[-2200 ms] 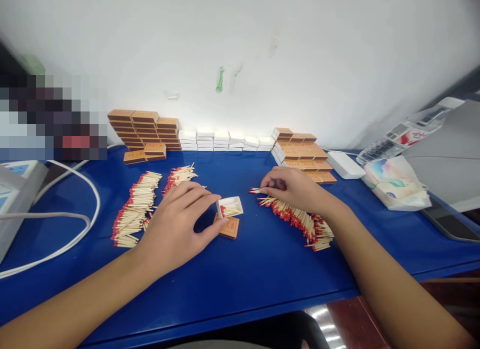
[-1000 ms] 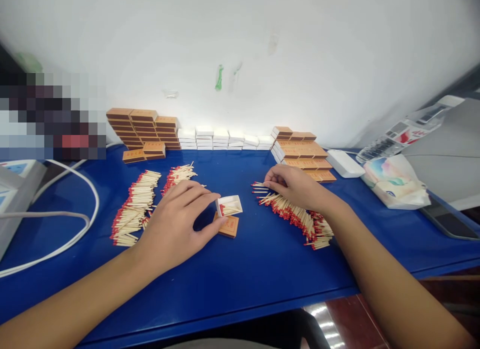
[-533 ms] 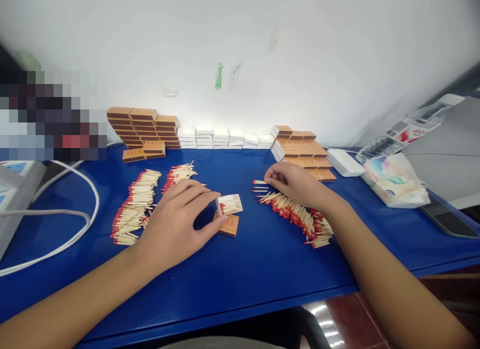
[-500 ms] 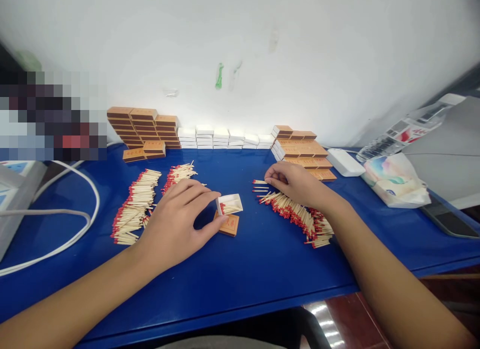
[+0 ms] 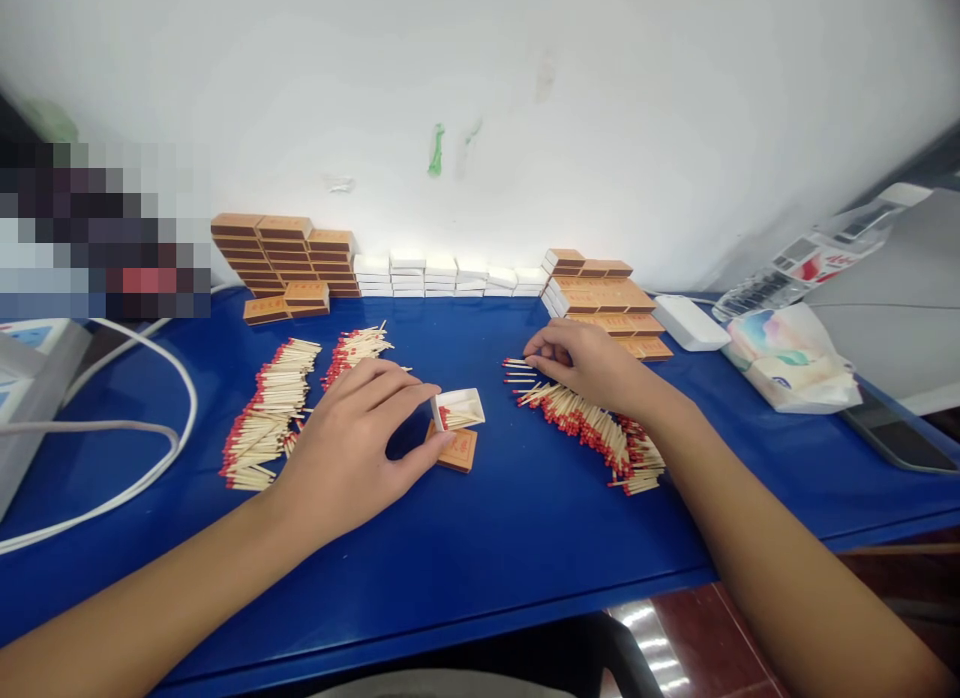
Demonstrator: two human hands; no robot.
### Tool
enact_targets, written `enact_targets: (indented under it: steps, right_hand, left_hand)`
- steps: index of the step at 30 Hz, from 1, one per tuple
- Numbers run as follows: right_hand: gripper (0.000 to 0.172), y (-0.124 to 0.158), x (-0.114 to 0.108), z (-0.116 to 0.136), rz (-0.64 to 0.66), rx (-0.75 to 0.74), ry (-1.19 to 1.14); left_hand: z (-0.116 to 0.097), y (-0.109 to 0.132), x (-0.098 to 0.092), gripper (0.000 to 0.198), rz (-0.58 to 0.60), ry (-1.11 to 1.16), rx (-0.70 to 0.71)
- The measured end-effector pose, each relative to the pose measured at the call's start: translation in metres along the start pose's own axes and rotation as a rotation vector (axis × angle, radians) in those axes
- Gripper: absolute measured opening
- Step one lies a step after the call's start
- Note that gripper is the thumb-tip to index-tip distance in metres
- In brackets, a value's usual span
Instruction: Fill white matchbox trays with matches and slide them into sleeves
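Observation:
Between the thumb and fingers of my left hand (image 5: 349, 438) is a white matchbox tray (image 5: 466, 400), tilted, with some red-tipped matches (image 5: 459, 418) inside. An orange matchbox sleeve (image 5: 456, 450) lies flat on the table just below the tray. My right hand (image 5: 574, 358) is closed in a pinch at the plain end of a matchstick (image 5: 516, 364), with a few single matches beside it. Under and beside that hand runs a long row of matches (image 5: 585, 423), partly hidden by my wrist.
More match piles (image 5: 274, 408) lie left on the blue table (image 5: 465, 548). Along the wall stand orange matchbox stacks (image 5: 285, 253), white trays (image 5: 446, 273) and further orange boxes (image 5: 600, 296). Rightward are a white device (image 5: 691, 323), tissue pack (image 5: 791, 358) and phone (image 5: 904, 428); white cables (image 5: 193, 398) curve at left.

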State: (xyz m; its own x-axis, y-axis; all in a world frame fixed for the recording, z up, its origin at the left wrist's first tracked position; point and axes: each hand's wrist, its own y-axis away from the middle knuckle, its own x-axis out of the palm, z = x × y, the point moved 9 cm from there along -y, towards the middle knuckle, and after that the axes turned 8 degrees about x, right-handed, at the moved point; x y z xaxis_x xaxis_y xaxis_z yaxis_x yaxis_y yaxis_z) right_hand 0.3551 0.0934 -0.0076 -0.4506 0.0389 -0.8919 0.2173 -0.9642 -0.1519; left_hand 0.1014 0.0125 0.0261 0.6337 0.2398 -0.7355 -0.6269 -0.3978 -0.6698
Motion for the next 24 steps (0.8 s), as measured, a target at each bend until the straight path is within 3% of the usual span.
enact_targets:
  steps: [14, 19, 24]
  right_hand:
    - [0.015, 0.000, 0.003, 0.006, 0.002, 0.005, -0.007]
    - [0.016, 0.016, -0.005, 0.054, -0.039, -0.063, -0.132]
    - [0.014, 0.034, 0.004, 0.108, 0.011, -0.173, -0.115]
  left_hand:
    - [0.001, 0.001, 0.000, 0.022, -0.002, -0.005, -0.005]
    - [0.001, 0.000, 0.000, 0.021, -0.013, -0.007, -0.009]
    - [0.005, 0.001, 0.002, 0.022, 0.002, 0.002, -0.025]
